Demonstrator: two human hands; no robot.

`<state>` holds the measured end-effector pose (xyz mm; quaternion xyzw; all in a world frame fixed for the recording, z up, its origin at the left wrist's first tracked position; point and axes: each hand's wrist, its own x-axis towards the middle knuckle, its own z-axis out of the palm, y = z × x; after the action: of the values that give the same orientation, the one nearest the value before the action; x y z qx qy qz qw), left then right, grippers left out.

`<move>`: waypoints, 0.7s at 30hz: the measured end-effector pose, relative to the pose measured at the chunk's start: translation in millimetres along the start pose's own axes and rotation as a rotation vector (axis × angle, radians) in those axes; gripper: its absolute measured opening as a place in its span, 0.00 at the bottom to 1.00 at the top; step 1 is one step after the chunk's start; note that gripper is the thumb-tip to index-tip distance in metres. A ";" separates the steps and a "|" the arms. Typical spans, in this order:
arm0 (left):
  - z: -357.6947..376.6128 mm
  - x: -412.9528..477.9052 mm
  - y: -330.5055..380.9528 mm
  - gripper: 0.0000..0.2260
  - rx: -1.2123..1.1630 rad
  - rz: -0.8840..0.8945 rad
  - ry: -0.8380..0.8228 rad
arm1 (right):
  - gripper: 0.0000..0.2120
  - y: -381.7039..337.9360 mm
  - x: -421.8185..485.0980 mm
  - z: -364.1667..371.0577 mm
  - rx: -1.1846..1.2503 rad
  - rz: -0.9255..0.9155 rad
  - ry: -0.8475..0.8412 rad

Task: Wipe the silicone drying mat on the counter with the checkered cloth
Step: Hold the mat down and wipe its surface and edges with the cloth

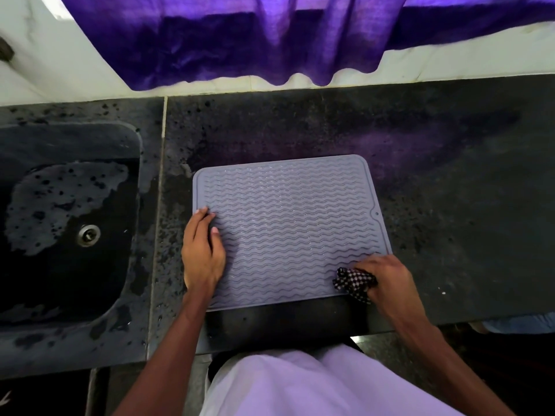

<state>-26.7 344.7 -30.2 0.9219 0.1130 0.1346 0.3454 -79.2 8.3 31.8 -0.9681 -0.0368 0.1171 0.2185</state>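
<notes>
A: While the fingers (371, 263) of your right hand (387, 280) curl round the checkered cloth (354, 282), where's it sitting?
B: On the near right corner of the silicone drying mat (291, 229). Your left hand (202, 250) lies flat, fingers straight, pressing the mat's left edge.
A: And the mat?
B: Flat on the dark counter (450, 205), beside the sink (60, 220).

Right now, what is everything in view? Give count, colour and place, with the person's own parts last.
ribbed silicone drying mat: one, grey, flat on the counter, centre.
checkered cloth: one, black and white, bunched at the mat's near right corner.
speckled stone counter: one, black, under the mat.
sunken sink: one, dark, left of the mat.
round metal drain: one, silver, in the sink.
hanging fabric curtain: one, purple, behind the counter.
left hand: one, fingers flat on the mat's left edge.
right hand: one, grips the cloth.
</notes>
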 end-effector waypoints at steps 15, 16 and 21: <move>-15.1 9.6 -11.2 0.16 -0.065 -0.037 -0.059 | 0.24 -73.9 6.4 46.9 -0.077 -0.136 -0.015; -15.6 9.8 -11.5 0.16 -0.064 -0.035 -0.063 | 0.25 -81.5 6.7 48.9 -0.071 -0.152 -0.012; -17.7 10.6 -15.0 0.15 -0.057 -0.019 -0.084 | 0.26 -127.7 12.9 67.0 -0.040 -0.278 -0.057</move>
<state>-24.3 369.6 -25.6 0.9154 0.1034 0.0955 0.3770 -85.5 152.8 25.5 -0.9541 -0.1789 0.1124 0.2121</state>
